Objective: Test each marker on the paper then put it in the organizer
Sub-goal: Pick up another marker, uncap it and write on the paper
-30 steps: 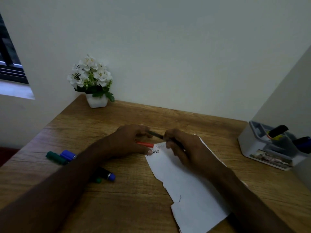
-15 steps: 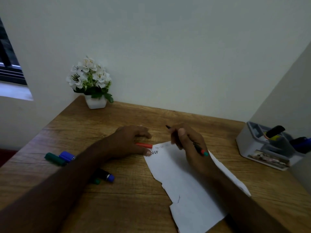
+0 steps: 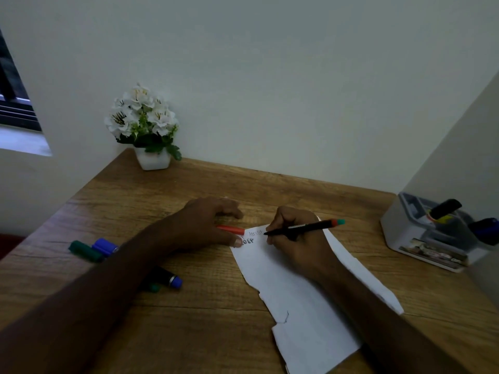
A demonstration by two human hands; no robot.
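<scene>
A torn white paper (image 3: 302, 306) lies on the wooden desk (image 3: 216, 333), with some writing at its top left corner. My right hand (image 3: 297, 247) grips a thin black marker (image 3: 310, 226) with a red and green tail end. Its tip points left and sits on the paper beside the writing. My left hand (image 3: 205, 225) rests flat on the desk, thumb pressing the paper's corner. A red marker piece (image 3: 232, 229) sticks out from under that hand. The white organizer (image 3: 399, 233) stands at the right edge and holds a few markers.
A green marker (image 3: 85, 251) and a blue marker (image 3: 104, 245) lie at the left of the desk. A dark marker with a blue end (image 3: 168, 278) lies partly under my left forearm. A white flower pot (image 3: 152, 160) stands at the back left corner.
My right hand has turned the black marker round and lowered it, so its tip now meets the paper. My left hand has stayed on the paper's corner.
</scene>
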